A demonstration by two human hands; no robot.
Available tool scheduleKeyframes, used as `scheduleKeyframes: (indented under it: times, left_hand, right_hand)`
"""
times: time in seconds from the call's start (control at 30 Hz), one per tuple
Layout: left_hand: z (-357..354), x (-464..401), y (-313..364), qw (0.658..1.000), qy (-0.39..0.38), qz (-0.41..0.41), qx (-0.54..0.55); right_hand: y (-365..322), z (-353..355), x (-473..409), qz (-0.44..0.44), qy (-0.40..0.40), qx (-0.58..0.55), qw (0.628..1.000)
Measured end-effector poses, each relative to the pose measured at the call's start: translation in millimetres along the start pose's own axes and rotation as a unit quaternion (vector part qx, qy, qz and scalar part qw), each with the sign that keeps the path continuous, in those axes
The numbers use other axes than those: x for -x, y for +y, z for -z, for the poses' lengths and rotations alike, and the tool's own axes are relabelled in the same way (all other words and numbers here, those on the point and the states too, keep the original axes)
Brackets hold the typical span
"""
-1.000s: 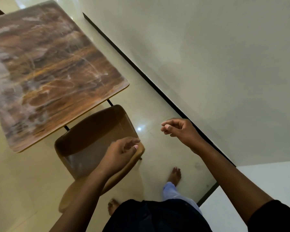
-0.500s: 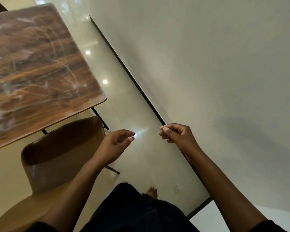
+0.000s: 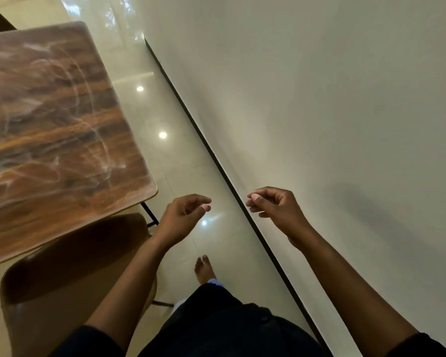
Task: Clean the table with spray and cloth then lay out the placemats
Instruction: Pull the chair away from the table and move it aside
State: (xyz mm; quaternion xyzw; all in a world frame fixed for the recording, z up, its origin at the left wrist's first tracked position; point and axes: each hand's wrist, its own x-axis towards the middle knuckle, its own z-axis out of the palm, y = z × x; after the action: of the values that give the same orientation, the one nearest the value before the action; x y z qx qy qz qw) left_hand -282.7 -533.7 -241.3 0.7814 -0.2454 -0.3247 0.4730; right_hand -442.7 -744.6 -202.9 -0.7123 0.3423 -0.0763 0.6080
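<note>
At 6 o'clock the person's dark clothing and one bare foot point(image 3: 204, 270) show on the glossy tiled floor point(image 3: 175, 161). Both hands hang empty over the floor: the left hand point(image 3: 183, 215) at 7 o'clock and the right hand point(image 3: 273, 208) at 5 o'clock, each loosely curled and grasping nothing. A brown chair point(image 3: 62, 274) sits at 8 o'clock, tucked against the wooden table point(image 3: 49, 130), whose smeared top fills 10 o'clock. A white wall point(image 3: 332, 112) with dark skirting runs from 12 to 4 o'clock.

No readable text, label, brand, number or sign shows on anything in view.
</note>
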Motion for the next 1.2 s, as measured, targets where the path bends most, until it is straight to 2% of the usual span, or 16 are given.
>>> scheduleKeyframes:
  times: [0.23,0.53,0.67,0.83,0.93,1.1,1.2]
  left_hand:
    - [48,-92,7,0.997,0.028,0.011,0.067]
    - [105,-211,33,0.995,0.063,0.012,0.075]
    - [128,-254,44,0.994,0.081,0.009,0.069]
    - [163,-326,61,0.988,0.137,0.011,0.072]
    - [180,-357,69,0.98,0.169,0.044,0.093]
    - [221,-417,86,0.958,0.25,0.058,0.127]
    - [236,-446,88,0.954,0.257,0.069,0.134]
  right_hand:
    - [-38,-12,-111,-0.027,-0.014,0.008,1.0]
    - [-103,-32,-258,0.006,-0.013,-0.009,1.0]
    - [-131,-51,-328,0.011,-0.045,-0.025,0.999]
    - [-173,-72,-431,0.039,-0.071,-0.041,0.996]
    - [-190,-83,-479,0.034,-0.095,-0.044,0.994]
    - [-233,-102,-563,0.04,-0.129,-0.052,0.989]
    - [-245,-111,-600,0.038,-0.134,-0.049,0.989]
